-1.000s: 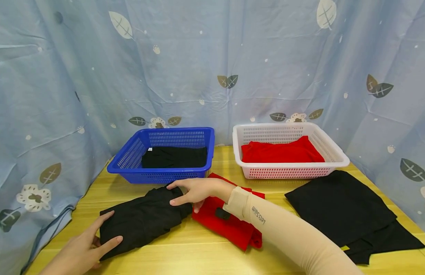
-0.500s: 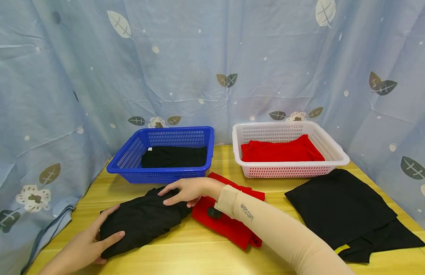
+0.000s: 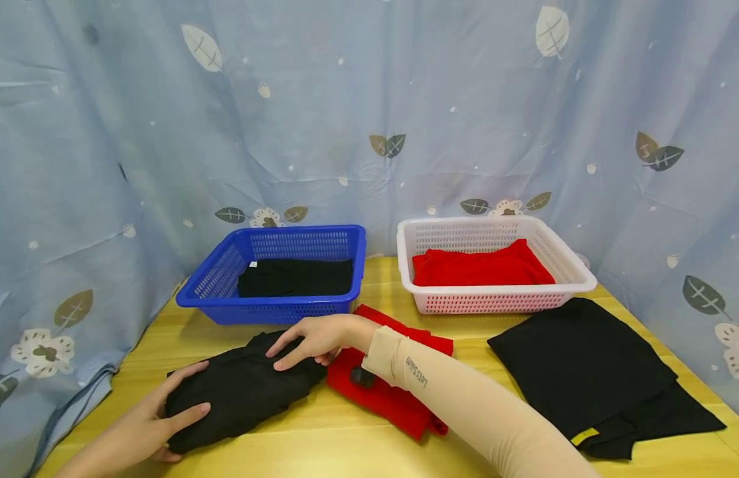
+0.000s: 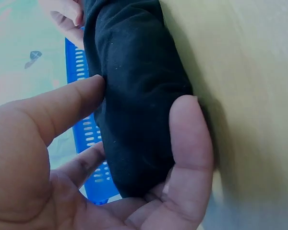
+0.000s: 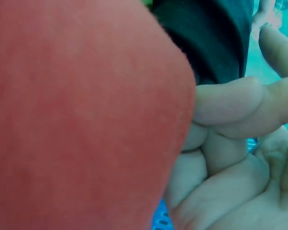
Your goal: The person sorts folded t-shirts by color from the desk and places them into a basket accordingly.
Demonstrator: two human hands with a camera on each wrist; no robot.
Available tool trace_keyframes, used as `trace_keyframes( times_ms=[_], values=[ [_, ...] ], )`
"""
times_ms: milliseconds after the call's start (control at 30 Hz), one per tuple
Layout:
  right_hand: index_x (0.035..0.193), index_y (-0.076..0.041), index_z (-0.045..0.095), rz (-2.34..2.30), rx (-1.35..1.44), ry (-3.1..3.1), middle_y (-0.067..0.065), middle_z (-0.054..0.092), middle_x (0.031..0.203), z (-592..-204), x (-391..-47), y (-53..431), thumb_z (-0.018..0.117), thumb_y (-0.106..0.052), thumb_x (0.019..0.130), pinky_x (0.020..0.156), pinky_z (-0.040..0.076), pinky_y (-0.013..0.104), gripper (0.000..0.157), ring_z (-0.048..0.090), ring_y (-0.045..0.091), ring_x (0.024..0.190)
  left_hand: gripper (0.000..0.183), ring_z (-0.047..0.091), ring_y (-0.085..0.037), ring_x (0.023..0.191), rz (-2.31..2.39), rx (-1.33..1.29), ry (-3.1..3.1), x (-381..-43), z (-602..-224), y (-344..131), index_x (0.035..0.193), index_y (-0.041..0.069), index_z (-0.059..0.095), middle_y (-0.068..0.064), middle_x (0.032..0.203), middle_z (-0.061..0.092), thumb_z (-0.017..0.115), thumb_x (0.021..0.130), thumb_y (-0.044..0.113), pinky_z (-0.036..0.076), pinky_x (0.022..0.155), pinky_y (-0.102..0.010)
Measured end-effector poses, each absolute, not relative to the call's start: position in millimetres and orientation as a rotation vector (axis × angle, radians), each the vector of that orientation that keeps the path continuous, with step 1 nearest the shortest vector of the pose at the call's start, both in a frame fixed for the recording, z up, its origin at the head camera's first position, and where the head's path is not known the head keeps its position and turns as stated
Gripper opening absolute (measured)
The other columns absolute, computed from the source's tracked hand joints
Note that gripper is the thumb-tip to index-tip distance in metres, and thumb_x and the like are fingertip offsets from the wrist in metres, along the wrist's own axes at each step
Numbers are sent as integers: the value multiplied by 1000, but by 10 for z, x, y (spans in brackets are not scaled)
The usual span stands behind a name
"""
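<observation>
A folded black garment (image 3: 244,385) lies bunched on the table at the left front. My left hand (image 3: 148,411) grips its left end, thumb on the near side and fingers along the far side. In the left wrist view, that hand's fingers and thumb (image 4: 189,139) wrap round the rolled end of the cloth. My right hand (image 3: 315,338) holds the other end from above, index finger and thumb lying over the cloth. In the right wrist view its remaining fingers (image 5: 230,103) are curled against the black fabric. Beneath the right wrist lies a folded red garment (image 3: 381,405).
Behind stands a blue basket (image 3: 273,302) with a folded black garment (image 3: 297,277) inside. To its right is a white basket (image 3: 500,289) holding a red garment (image 3: 483,267). Another black garment (image 3: 578,372) lies at the right. A patterned curtain (image 3: 321,99) encloses the table (image 3: 321,445).
My left hand has moved further over the left end of the black garment and closed round it. My right hand has slid left along the cloth. The head view has shifted slightly.
</observation>
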State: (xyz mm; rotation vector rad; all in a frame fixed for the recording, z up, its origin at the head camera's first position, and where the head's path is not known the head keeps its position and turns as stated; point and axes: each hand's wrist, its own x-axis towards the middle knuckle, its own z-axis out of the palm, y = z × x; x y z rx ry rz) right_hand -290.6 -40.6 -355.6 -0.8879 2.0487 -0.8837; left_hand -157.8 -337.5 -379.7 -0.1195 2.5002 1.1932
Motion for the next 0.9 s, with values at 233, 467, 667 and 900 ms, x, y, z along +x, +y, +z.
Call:
trace_keyframes(
  times_ms=[233, 467, 667, 900],
  values=[
    [122, -35, 70, -912, -874, 2077, 0, 49, 73, -3613, -2836, -476, 77, -35, 87, 46, 38, 24, 36, 37, 16, 46, 94, 60, -28, 90, 1185, -132, 2495, -1589, -3866, -3429, 159, 18, 16, -40, 151, 16, 75, 89, 38, 57, 60, -44],
    [123, -33, 70, -920, -879, 2077, -1, 52, 82, -3610, -2830, -489, 79, -32, 85, 45, 35, 24, 39, 36, 17, 45, 89, 62, -30, 87, 1333, -69, 2390, -1597, -3911, -3519, 158, 12, 17, -44, 149, 14, 74, 91, 30, 57, 60, -47],
    [125, -33, 69, -920, -873, 2089, 0, 56, 95, -3568, -2840, -486, 81, -31, 84, 45, 34, 25, 43, 36, 19, 44, 85, 61, -30, 89, 1412, -43, 2321, -1613, -3901, -3540, 157, 11, 18, -44, 150, 11, 72, 93, 27, 55, 60, -45],
    [126, -30, 69, -946, -884, 2105, 0, 56, 90, -3570, -2836, -482, 82, -28, 83, 43, 32, 25, 45, 34, 18, 43, 84, 60, -31, 93, 1460, -44, 2325, -1602, -3903, -3509, 156, 12, 20, -41, 151, 13, 74, 92, 22, 54, 58, -44]
  ],
)
